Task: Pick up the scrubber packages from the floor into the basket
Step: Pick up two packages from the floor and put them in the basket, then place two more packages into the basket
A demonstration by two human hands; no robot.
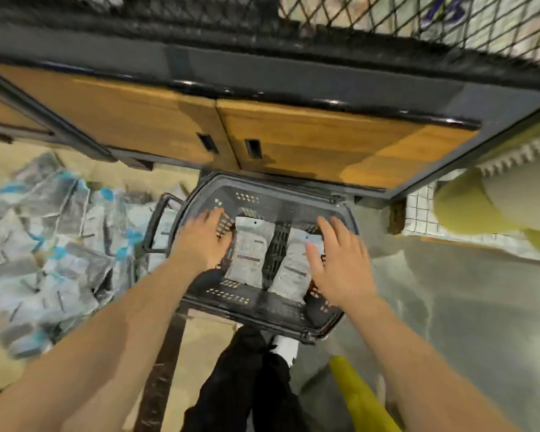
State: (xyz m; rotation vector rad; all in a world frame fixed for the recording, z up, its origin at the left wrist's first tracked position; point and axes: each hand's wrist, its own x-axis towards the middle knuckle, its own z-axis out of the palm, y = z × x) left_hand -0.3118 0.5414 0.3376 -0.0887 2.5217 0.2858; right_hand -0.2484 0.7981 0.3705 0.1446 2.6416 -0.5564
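A: Looking down, what's in front of the person?

B: A dark basket (293, 188) on the floor, right against a cabinet (144, 120) with wooden doors. Two silvery packs lie flat inside it, side by side: one pack (248, 254) on the left, another pack (293, 269) on the right, with a strip of the basket's slotted bottom showing between them.

A: And the hands?

B: Both are over the basket, palms down, fingers spread, gripping nothing. The left hand (201, 241) sits above the basket's left side, just beside the left pack. The right hand (340, 263) covers the right edge of the right pack. Motion blur hides whether either one touches a pack.

A: Any packs outside?

B: Plenty. A pile (50, 244) of silver-and-blue packs lies on the floor left of the basket, reaching up to its handle (158, 222).

A: Anything else?

B: Black trousers (240, 385) and a white shoe (286, 347) just below the basket.
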